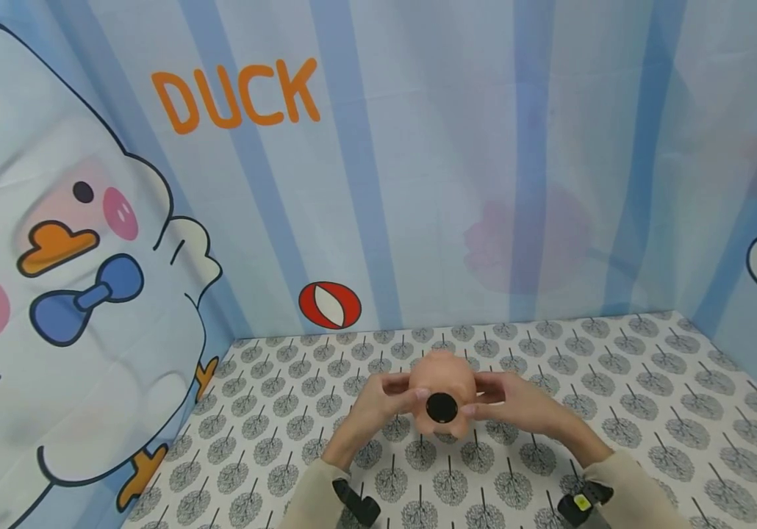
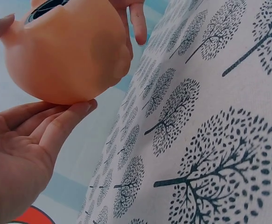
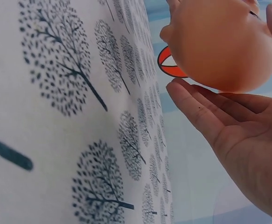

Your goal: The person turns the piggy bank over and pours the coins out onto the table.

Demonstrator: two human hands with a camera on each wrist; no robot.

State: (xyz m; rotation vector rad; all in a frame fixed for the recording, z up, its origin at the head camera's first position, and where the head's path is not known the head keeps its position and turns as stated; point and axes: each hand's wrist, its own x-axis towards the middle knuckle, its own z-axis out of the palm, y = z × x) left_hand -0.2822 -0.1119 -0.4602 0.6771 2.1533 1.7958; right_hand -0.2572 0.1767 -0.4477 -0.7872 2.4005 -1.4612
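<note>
A peach-coloured rounded figure (image 1: 440, 372) with short stubby bumps is held between both hands, its black round disc (image 1: 442, 408) facing the head camera. My left hand (image 1: 378, 402) grips its left side, thumb near the disc and fingers along the side. From the opposite side my right hand (image 1: 517, 404) grips it the same way. In the left wrist view, the fingertips touch the smooth curved wall of the figure (image 2: 63, 60). The right wrist view has the figure (image 3: 219, 46) apart from the cloth, with backdrop visible between. The figure's far side is hidden.
A white cloth (image 1: 392, 481) printed with grey trees covers the table. Behind it hangs a pale blue striped backdrop (image 1: 431, 184) with a printed duck at the left and a printed red ball (image 1: 329, 305). Black straps with small devices sit at both wrists.
</note>
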